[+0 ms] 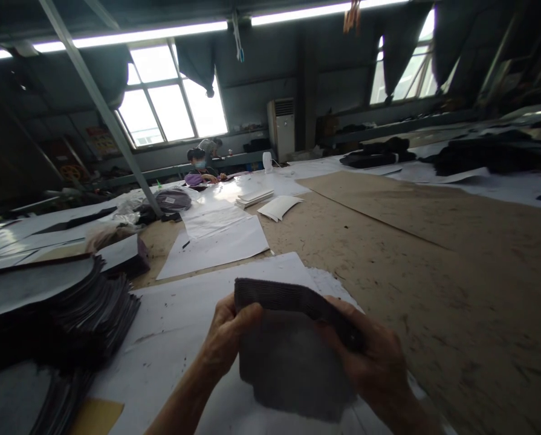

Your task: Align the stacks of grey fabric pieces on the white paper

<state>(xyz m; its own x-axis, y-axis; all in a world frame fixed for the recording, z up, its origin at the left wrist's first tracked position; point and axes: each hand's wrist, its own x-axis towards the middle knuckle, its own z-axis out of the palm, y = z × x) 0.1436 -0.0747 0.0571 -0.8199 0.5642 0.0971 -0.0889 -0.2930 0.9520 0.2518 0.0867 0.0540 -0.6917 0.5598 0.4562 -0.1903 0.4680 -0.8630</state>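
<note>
Both my hands grip a stack of dark grey cut fabric pieces (292,356) above the white paper on the table. My left hand (229,332) pinches its upper left corner, thumb on the near face. At the upper right edge, my right hand (370,350) is closed around the bent stack; some of its fingers are hidden. The layered top edge curves down toward the right, and the near face looks smooth and slightly blurred.
To the left stand tall piles of dark fabric pieces (61,314). White paper sheets (216,248) and white stacked cards (254,198) lie ahead. Brown paper (433,260) covers the right side. A slanted metal post (102,115) rises at left. A person (200,172) sits at the far table edge.
</note>
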